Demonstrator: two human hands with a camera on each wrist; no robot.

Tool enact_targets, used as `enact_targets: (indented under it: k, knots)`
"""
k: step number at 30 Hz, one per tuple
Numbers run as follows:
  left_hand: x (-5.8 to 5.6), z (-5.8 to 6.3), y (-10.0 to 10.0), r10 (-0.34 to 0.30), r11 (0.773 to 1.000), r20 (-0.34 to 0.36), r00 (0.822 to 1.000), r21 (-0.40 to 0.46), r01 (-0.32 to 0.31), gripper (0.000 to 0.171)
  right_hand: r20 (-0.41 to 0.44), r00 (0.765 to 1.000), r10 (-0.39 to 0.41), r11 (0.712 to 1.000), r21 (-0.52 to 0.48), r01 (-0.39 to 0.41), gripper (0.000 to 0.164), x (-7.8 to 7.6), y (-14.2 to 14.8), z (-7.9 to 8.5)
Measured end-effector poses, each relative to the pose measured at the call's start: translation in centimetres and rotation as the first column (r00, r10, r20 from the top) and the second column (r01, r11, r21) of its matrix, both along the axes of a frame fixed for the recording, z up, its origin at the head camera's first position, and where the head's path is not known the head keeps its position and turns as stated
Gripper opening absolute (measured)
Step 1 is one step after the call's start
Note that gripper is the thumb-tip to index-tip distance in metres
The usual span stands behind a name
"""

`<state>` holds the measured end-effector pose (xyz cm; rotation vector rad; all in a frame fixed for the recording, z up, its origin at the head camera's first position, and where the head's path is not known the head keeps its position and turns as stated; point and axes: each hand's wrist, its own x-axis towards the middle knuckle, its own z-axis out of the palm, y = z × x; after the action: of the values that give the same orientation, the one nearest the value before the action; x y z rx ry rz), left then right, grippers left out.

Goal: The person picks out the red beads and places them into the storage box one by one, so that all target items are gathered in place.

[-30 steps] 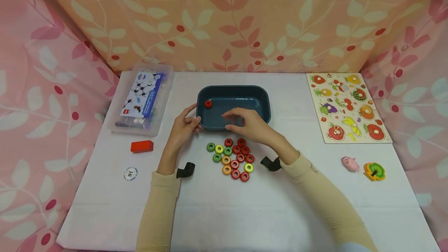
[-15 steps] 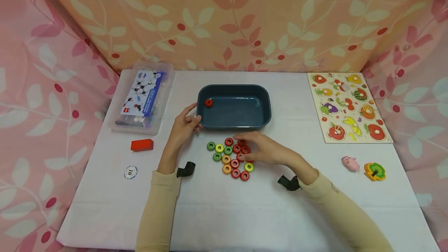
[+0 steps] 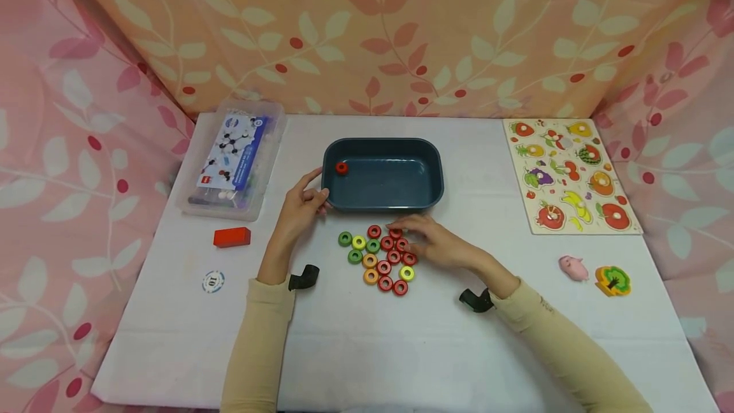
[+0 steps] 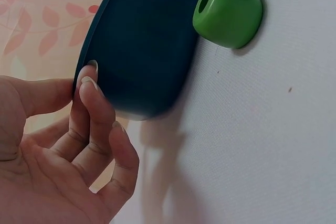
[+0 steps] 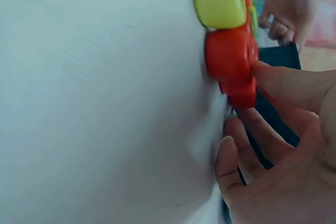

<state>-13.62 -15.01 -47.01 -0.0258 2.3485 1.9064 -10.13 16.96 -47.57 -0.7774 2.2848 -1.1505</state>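
Note:
A dark blue rectangular tray [image 3: 384,200] stands at the middle back with one red bead [image 3: 341,168] inside, near its left wall. My left hand [image 3: 302,204] pinches the tray's front left rim between thumb and fingers, also plain in the left wrist view. In front of the tray lies a group of ring-shaped beads: red beads [image 3: 394,257], green beads [image 3: 355,256], orange beads [image 3: 369,276] and yellow beads [image 3: 406,274]. My right hand [image 3: 438,242] is at the back right red beads, thumb and forefinger apart around them. In the right wrist view its thumb appears to touch a red bead [image 5: 228,53].
On the left are a clear plastic case [image 3: 235,158], a red block [image 3: 232,237] and a round chip [image 3: 213,281]. The right side holds a fruit puzzle board [image 3: 573,177], a pink pig figure [image 3: 573,268] and a tree-shaped piece [image 3: 613,281]. Patterned curtains surround the table.
My right hand has come back from over the tray to the red beads, and its fingers have since shifted slightly there. My left hand keeps its hold on the tray.

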Motion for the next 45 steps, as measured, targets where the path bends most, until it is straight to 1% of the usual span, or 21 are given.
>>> enact_targets:
  k: [5,9,13,17,19,22,26,30,34,36,40,42,45]
  knots:
    - [0.0,-0.2,-0.1,-0.002,1.000,-0.007,1.000,0.007,0.002,0.054,0.018,1.000,-0.021,1.000,0.015,0.020,0.036,0.2,-0.4,-0.2]
    - [-0.1,-0.1,-0.1,-0.004,1.000,0.001,1.000,0.005,0.004,0.053,-0.004,0.999,-0.038,0.999,0.017,0.038,0.026,0.4,-0.7,-0.3]
    - [0.1,0.5,0.0,-0.009,1.000,0.023,1.000,0.017,0.009,0.054,-0.025,0.998,-0.049,0.999,0.011,0.050,0.020,0.7,-0.9,-0.5]
    - [0.3,1.3,0.2,-0.022,0.999,0.033,0.999,0.041,0.020,0.055,-0.040,0.998,-0.056,0.998,-0.005,0.055,0.019,0.9,-1.2,-0.5]
    - [0.3,1.2,0.1,-0.023,0.999,0.033,0.999,0.045,0.022,0.055,-0.052,0.997,-0.062,0.997,-0.037,0.061,0.021,0.9,-1.4,-0.4]
    - [0.1,0.6,0.0,-0.014,0.999,0.024,1.000,0.039,0.013,0.055,-0.089,0.993,-0.082,0.991,-0.114,0.072,0.023,0.9,-1.8,0.1]
    - [0.1,0.0,-0.1,-0.005,1.000,0.004,1.000,0.018,0.004,0.053,-0.113,0.987,-0.111,0.971,-0.222,0.083,0.026,0.4,-2.5,1.5]
    - [0.1,-0.2,0.0,0.002,1.000,-0.006,1.000,0.008,-0.002,0.053,-0.142,0.977,-0.158,0.949,-0.294,0.111,0.028,-0.7,-3.3,2.8]
    - [0.0,-0.2,-0.1,0.004,1.000,-0.005,1.000,0.006,-0.004,0.053,-0.181,0.954,-0.238,0.938,-0.297,0.178,0.027,-2.7,-4.3,3.6]
    - [0.0,-0.2,-0.1,0.001,1.000,-0.006,1.000,0.009,-0.001,0.053,-0.173,0.946,-0.274,0.938,-0.263,0.224,0.026,-3.8,-4.9,3.9]
    - [0.0,-0.2,-0.1,0.003,1.000,-0.009,1.000,0.013,-0.002,0.053,-0.121,0.937,-0.329,0.936,-0.175,0.306,0.024,-6.1,-6.1,4.1]
    - [0.1,-0.2,-0.1,0.006,1.000,-0.009,1.000,0.013,-0.006,0.053,-0.096,0.931,-0.353,0.931,-0.130,0.340,0.021,-7.1,-6.8,4.0]
    - [0.0,-0.2,-0.1,0.004,1.000,-0.005,1.000,0.004,-0.004,0.053,-0.068,0.923,-0.379,0.925,-0.056,0.376,0.016,-8.2,-7.8,3.3]
